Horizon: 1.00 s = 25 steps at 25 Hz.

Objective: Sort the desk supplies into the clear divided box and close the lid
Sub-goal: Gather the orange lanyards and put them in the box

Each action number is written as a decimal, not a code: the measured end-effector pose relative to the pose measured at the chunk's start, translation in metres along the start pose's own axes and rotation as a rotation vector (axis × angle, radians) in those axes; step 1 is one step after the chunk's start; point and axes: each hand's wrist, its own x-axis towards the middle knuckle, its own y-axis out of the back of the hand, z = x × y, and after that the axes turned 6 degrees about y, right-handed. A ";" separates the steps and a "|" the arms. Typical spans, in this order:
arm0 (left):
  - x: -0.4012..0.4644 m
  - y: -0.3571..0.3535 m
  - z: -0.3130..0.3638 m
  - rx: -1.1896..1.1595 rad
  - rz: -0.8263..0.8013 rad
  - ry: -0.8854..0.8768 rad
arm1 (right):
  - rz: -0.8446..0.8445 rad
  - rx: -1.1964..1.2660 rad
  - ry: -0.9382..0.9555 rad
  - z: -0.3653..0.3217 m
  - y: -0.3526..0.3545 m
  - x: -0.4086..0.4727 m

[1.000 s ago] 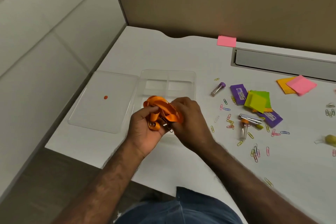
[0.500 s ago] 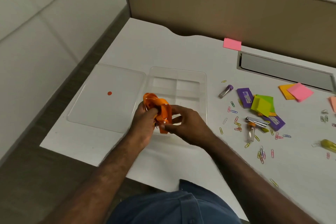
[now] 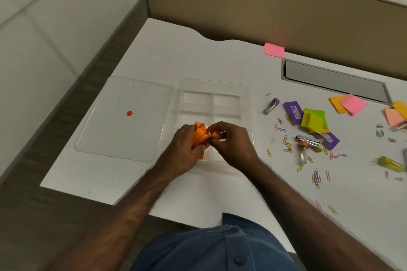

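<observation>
Head view shows the left hand (image 3: pixel 184 146) gripping a bunched orange strap (image 3: pixel 200 135) over the near part of the clear box (image 3: pixel 214 86), while the right hand (image 3: pixel 230 142) pinches its loose end. Probably above the near-left compartment. Best to keep the bundle tight, press it fully below the dividers, then release.

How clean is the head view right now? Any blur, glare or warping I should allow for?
Head view: wide-angle warping bows the partition and desk edges. The right edge is motion-blurred, smearing the yellow item and paper clips. The centre is sharper: both hands, left hand and right hand, on the orange lanyard. Lighting is soft and even; faint sheen on the clear lid, no harsh glare.
</observation>
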 end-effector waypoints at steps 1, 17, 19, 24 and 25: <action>-0.001 0.003 -0.002 0.072 -0.007 -0.036 | 0.002 -0.060 0.031 0.001 -0.003 0.000; 0.004 0.042 -0.023 0.567 0.027 -0.335 | -0.228 -0.476 0.196 -0.013 -0.048 0.003; 0.005 0.038 -0.023 0.605 0.023 -0.304 | -0.325 -0.530 0.177 -0.012 -0.059 0.006; 0.007 0.038 -0.030 0.597 0.056 -0.279 | -0.182 -0.444 0.137 -0.015 -0.052 0.010; 0.007 0.039 -0.031 0.572 0.066 -0.280 | -0.129 -0.416 0.135 -0.016 -0.048 0.010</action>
